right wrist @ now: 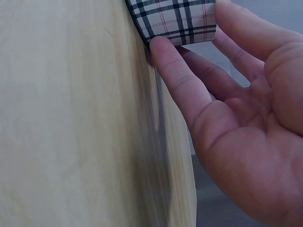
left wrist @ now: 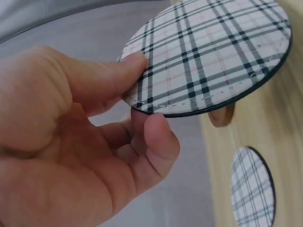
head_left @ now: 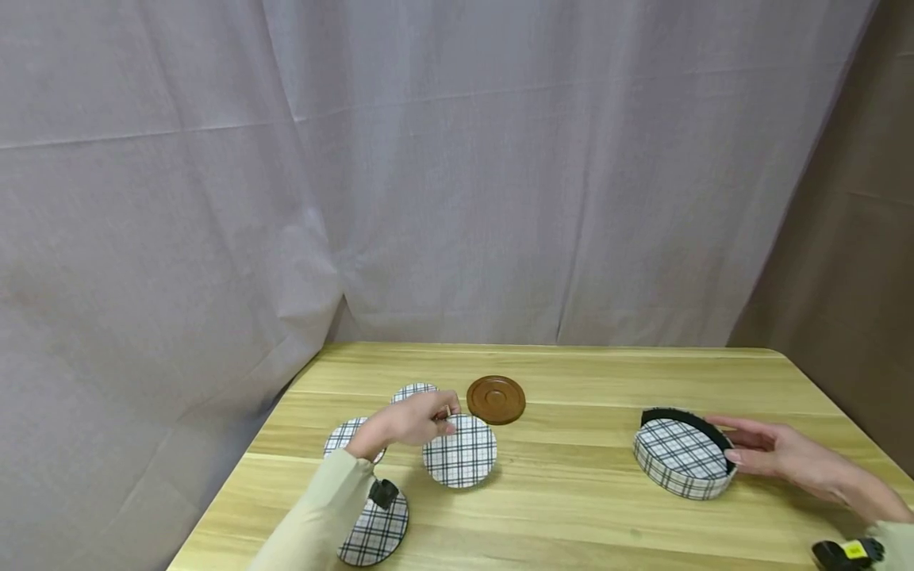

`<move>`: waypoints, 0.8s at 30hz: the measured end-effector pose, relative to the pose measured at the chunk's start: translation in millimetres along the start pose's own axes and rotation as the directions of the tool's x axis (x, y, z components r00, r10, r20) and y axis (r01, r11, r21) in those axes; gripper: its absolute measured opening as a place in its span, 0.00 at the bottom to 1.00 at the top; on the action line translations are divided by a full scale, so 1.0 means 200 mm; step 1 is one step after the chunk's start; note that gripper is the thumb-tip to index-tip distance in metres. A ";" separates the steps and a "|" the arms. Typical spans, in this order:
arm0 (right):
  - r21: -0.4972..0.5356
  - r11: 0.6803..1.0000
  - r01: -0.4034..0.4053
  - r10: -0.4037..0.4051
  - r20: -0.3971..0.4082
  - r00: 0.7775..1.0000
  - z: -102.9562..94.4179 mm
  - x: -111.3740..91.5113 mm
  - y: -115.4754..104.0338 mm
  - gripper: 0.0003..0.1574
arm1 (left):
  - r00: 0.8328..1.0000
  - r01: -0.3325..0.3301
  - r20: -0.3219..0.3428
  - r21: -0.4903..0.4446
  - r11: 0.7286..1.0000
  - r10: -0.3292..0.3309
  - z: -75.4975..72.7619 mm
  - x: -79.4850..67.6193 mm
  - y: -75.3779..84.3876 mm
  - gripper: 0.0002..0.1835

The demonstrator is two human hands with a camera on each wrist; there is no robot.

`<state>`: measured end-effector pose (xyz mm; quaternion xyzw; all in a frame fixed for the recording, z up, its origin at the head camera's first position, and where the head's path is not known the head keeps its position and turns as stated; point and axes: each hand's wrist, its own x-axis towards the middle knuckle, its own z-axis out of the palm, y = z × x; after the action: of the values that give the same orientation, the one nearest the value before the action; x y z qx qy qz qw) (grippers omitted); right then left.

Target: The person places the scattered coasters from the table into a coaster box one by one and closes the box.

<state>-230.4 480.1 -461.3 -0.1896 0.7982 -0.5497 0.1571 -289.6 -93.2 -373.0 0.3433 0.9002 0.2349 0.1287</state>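
My left hand [head_left: 414,419] pinches the edge of a round plaid coaster [head_left: 460,452] between thumb and fingers. In the left wrist view, this coaster [left wrist: 203,56] shows a white face with black and red lines and a dark rim; it is held above the table. At the right, my right hand [head_left: 774,456] grips the side of a round plaid coaster holder [head_left: 681,480]. Its rim is dark inside, and a plaid face [head_left: 678,448] shows within. The right wrist view shows fingers against the holder's plaid wall [right wrist: 177,21]; the rest of it is out of frame.
Plaid coasters lie about the left arm: one behind the hand [head_left: 412,390], one partly under the wrist [head_left: 344,432], one nearer the front [head_left: 378,531]. A brown round wooden disc [head_left: 496,399] lies at the back. Grey cloth [head_left: 457,198] hangs behind the wooden table [head_left: 564,507].
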 end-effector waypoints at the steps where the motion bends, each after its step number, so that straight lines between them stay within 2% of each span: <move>1: -0.005 1.000 -0.006 0.006 -0.002 1.000 0.00 0.00 0.00 0.35 | 1.000 -0.001 -0.003 -0.012 1.000 0.001 0.00 0.01 0.01 0.05; 5: -0.025 0.999 -0.036 0.035 -0.013 0.999 0.00 0.00 0.00 0.36 | 1.000 -0.002 -0.009 -0.039 0.999 0.001 -0.01 0.05 0.06 0.05; 14: -0.092 0.996 -0.016 0.010 -0.063 0.998 0.03 0.01 -0.03 0.35 | 0.999 -0.033 -0.042 -0.027 0.999 0.032 0.01 0.17 0.18 0.05; 24: -0.040 0.999 0.014 -0.014 -0.016 1.000 0.03 0.04 -0.01 0.35 | 0.995 -0.085 -0.062 -0.090 0.992 0.080 0.05 0.31 0.31 0.06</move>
<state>-233.5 470.1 -461.1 -0.1939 0.8090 -0.5361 0.1430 -296.3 -7.9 -354.7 0.3669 0.8768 0.2914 0.1083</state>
